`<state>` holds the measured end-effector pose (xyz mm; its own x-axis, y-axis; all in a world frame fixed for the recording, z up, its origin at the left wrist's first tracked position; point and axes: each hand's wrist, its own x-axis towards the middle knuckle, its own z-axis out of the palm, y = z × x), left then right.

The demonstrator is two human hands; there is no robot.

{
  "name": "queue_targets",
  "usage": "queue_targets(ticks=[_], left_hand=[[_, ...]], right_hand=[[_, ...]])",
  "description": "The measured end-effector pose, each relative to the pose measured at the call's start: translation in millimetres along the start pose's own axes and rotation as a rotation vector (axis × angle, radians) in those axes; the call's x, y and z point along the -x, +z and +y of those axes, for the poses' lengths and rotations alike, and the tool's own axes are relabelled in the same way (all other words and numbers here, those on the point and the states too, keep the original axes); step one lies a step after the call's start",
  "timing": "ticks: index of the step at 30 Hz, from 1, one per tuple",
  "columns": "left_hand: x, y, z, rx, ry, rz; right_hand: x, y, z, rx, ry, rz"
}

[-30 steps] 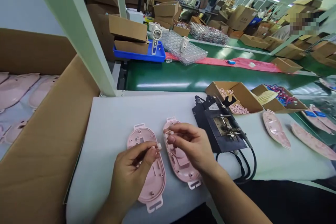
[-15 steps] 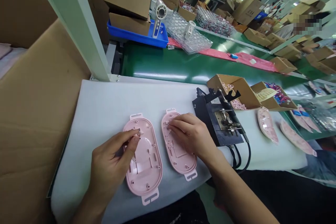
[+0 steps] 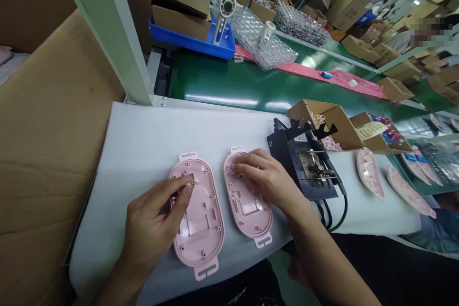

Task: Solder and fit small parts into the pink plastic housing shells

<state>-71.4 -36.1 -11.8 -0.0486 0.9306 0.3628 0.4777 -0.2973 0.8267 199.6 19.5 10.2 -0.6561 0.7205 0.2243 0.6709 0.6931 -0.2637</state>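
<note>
Left hand in fingertip pinch

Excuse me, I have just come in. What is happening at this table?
Someone is working barehanded at a white table. The left hand pinches a small pale part over the left pink shell. The right hand is over the far part of the right pink shell; whether it holds anything is unclear. Both shells lie insides up, beside a black device.
</note>
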Motion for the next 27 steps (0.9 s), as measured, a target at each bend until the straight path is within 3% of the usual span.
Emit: queue_targets(ticks=[13, 18, 23, 27], left_hand=[[0.4, 1.8, -0.8, 0.004, -0.020, 0.000], [3.7, -0.1, 3.7, 0.104, -0.058, -0.037], [4.4, -1.9, 5.8, 0.041, -0.056, -0.062], [3.9, -3.8, 8.8, 0.076, -0.074, -0.054]], right_hand=[[-1.5, 2.4, -8.5, -0.056, 0.157, 0.058], [0.3, 6.1, -12.2, -0.031, 0.116, 0.074], [5.0, 18.1, -1.5, -0.024, 0.028, 0.140], [4.1, 9.3, -3.6, -0.103, 0.130, 0.070]])
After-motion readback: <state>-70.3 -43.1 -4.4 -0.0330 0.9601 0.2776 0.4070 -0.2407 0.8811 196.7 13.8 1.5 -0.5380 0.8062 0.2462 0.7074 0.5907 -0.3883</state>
